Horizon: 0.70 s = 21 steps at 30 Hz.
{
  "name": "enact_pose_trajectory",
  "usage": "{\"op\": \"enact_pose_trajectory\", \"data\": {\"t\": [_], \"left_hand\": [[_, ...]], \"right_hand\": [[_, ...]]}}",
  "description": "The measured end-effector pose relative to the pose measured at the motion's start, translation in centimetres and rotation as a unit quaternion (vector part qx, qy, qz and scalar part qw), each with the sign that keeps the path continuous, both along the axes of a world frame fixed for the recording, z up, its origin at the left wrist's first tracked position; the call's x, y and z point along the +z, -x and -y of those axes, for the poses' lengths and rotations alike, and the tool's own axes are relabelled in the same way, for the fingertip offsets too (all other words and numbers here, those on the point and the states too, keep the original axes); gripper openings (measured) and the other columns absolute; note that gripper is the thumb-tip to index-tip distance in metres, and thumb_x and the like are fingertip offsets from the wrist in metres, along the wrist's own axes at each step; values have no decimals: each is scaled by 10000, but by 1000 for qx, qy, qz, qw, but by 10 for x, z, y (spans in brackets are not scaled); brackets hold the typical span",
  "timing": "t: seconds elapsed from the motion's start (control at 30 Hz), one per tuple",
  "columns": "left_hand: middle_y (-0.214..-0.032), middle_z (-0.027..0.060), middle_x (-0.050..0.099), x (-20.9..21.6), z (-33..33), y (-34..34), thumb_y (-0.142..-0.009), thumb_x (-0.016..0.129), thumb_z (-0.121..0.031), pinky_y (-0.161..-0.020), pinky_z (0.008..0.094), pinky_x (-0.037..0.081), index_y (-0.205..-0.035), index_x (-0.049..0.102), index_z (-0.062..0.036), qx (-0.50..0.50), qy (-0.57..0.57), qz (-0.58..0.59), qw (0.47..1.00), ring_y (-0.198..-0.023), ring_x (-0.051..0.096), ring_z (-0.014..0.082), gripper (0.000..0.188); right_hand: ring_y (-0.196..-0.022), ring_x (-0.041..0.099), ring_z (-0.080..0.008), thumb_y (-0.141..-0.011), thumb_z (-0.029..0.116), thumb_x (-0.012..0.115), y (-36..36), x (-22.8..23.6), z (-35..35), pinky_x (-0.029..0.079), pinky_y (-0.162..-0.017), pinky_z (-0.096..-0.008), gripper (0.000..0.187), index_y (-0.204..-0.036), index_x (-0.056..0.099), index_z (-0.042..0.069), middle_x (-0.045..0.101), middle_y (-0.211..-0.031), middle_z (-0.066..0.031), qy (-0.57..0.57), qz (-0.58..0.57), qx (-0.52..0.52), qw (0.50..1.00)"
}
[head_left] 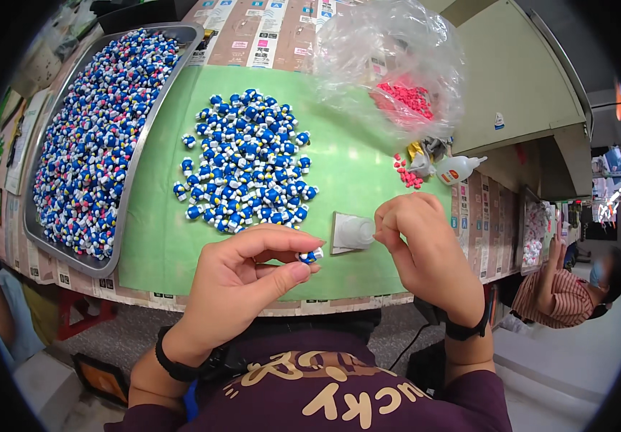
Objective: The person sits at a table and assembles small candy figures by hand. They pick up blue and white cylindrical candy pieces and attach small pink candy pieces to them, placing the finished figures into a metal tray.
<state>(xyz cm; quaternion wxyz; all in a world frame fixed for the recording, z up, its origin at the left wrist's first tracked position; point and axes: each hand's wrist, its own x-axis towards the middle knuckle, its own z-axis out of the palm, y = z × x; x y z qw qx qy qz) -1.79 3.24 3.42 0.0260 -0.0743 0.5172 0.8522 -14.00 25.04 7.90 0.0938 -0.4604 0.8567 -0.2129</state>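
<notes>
Above the near edge of the green mat, the left hand is pinching a small blue-and-white figurine between thumb and forefinger, the other fingers curling loosely beneath it. The piece is looking glossy and rounded, like moulded plastic, mostly blue with a white patch; finer detail is too small to tell. The right hand is hovering just beside it, its fingers pressed together at the tips as if nipping something tiny, though what they are gripping cannot be seen. Just beyond the two hands, a pale square pad with a translucent domed cap is lying flat on the mat. Farther out, a loose heap of matching figurines is spreading over the mat, each showing blue, white and a dot of yellow or pink. At the left, a long metal tray with a dull grey rim is holding many more of them. At the far right of the worktop, a crinkled clear plastic bag is holding small pink pieces, with a few more pink bits scattered near a small white squeeze bottle.
</notes>
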Motion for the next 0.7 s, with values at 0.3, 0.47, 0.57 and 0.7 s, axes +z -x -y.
{"op": "enact_pose_trajectory", "data": {"t": [0.3,0.47,0.57,0.7], "left_hand": [[-1099,123,646,-2,-1,-1,-867,656,90,-890,304,560,-1116,621,65,-8,-51,3,999,-1000,671,200,253],[-1069,129,664,0,-10,1,-863,661,95,-880,301,562,-1104,611,65,3,-55,-14,998,-996,682,207,249],[-1066,133,667,5,-18,4,-858,664,101,-871,291,562,-1090,613,60,14,-69,-25,997,-998,683,203,240],[-1066,124,658,7,-26,5,-851,670,107,-864,276,563,-1079,619,55,32,-47,-69,996,-993,677,183,240]], "right_hand": [[-766,542,-271,-721,-113,549,0,-2,4,400,-857,-381,230,-830,456,67,506,-790,-66,15,-53,10,998],[-818,569,-235,-778,-114,632,-13,10,1,389,-873,-349,270,-834,448,76,589,-876,-53,166,97,-71,979],[-841,575,-174,-833,-87,647,-27,22,7,356,-981,-411,321,-845,394,111,616,-904,-60,216,160,-78,960],[-850,579,-139,-857,-48,668,-38,21,18,302,-1068,-490,346,-870,376,136,624,-911,-69,255,166,-43,952]]}}
